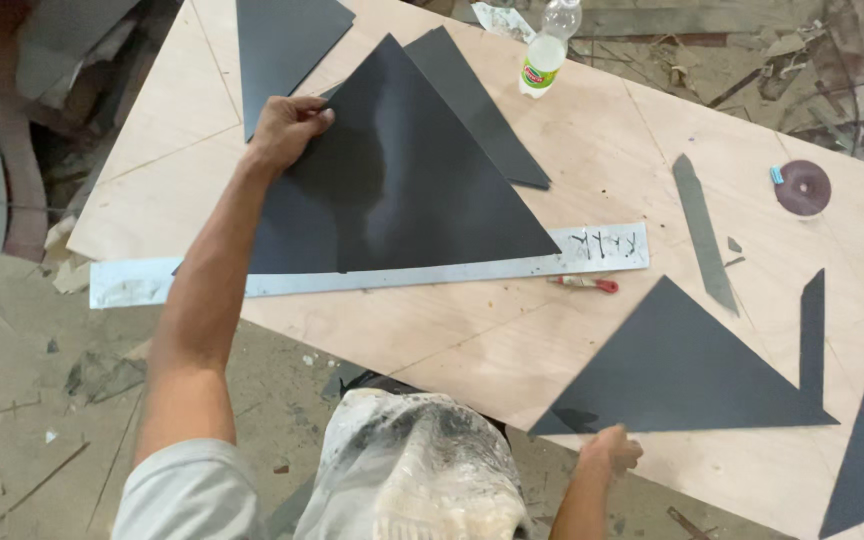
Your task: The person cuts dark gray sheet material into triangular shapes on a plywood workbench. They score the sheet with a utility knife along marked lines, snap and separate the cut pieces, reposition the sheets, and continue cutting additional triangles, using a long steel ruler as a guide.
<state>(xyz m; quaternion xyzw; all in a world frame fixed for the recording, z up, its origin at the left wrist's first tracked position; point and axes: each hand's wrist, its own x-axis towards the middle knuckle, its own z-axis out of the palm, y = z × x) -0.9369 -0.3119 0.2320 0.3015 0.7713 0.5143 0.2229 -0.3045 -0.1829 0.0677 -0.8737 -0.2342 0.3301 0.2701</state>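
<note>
Your left hand is closed on the upper left edge of a dark triangle, fingers curled over the top and the sheet pinched beneath them — the sheet spreads right and down from your grip, its base lying along the metal ruler. A second dark sheet lies under it, below your wrist. Your right hand rests loosely curled at the table's near edge, fingertips touching the bottom edge of another triangle near its left corner; whether it actually grips the sheet you cannot tell. Further out on the plywood table — a red pen just below the ruler, a grey metal strip, a round disc, a plastic bottle.
</note>
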